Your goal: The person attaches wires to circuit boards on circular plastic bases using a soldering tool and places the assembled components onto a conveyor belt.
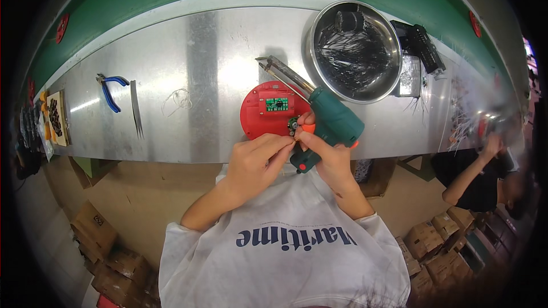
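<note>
A green soldering gun point(338, 120) is in my right hand point(333, 162), its metal tip pointing up and to the left. The fingers are closed around its handle, beside an orange trigger. Just left of it, my left hand point(260, 159) is closed in a pinch, the fingertips meeting those of my right hand. Whatever the left fingers hold is too small to make out. A small circuit board with round parts point(293, 126) shows just above the fingertips. Behind them lies a round red plastic housing point(256, 115) with a green circuit board point(277, 104) set in it, partly covered by the gun.
A steel bowl point(314, 51) of dark wires stands at the back right, beside a black device point(419, 45). Blue-handled pliers point(108, 92), tweezers point(136, 108) and a thin wire coil point(180, 100) lie left on the metal table point(222, 45). Another person point(479, 177) works at the right.
</note>
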Available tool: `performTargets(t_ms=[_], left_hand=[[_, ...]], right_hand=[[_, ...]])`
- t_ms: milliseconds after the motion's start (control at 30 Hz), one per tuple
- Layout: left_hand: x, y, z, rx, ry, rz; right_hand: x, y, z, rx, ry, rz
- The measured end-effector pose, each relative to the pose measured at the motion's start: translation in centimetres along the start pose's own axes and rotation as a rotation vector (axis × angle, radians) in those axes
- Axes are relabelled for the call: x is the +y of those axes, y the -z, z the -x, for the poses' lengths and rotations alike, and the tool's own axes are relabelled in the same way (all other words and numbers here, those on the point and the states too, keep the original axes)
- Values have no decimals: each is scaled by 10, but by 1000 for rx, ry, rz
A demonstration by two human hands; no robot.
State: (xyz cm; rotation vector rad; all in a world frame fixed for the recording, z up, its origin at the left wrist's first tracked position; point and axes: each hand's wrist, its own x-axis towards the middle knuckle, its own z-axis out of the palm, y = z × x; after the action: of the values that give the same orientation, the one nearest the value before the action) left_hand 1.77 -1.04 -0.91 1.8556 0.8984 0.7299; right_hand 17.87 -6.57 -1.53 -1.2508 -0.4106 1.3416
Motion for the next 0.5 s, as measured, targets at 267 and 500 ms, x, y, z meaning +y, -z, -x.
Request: performTargets(t_ms=[267,500], left_hand=[[5,1,-1,-9,38,16],[3,-10,5,139,17,17]], right_hand=[[-1,-7,2,26,-145,-185],[5,-9,5,28,-110,-228]])
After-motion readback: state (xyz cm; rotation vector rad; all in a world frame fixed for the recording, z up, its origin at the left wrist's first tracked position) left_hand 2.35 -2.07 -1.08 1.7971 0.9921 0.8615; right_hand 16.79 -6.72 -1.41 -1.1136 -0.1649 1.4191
